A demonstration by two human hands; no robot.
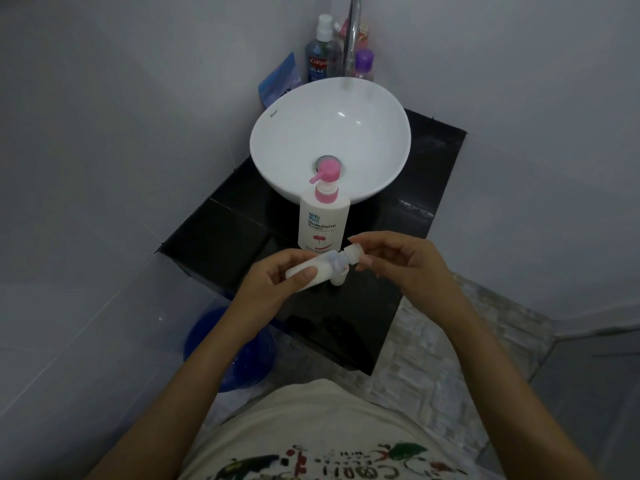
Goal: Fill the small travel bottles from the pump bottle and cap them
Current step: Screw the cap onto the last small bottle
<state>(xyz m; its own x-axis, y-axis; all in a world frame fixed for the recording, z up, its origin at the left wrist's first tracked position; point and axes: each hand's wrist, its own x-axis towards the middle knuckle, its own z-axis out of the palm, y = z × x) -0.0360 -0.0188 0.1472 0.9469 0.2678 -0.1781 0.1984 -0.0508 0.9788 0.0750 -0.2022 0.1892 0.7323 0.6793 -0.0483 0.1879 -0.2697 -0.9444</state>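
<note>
A small travel bottle (320, 270) with white liquid inside lies tilted in my left hand (273, 284), its neck pointing right. My right hand (398, 259) pinches the white cap (354, 253) sitting at the bottle's neck. Beneath the held bottle, a second small travel bottle (338, 279) stands on the black counter (221, 237), mostly hidden. Just behind my hands stands the white pump bottle (323, 221) with its pink pump head (327, 174), in front of the basin.
A white round basin (277, 133) sits on the counter under a chrome tap (353, 32). Behind it stand a mouthwash bottle (320, 60), a purple-capped bottle (363, 64) and a blue packet (278, 81). A blue bucket (204, 341) is on the floor at the left.
</note>
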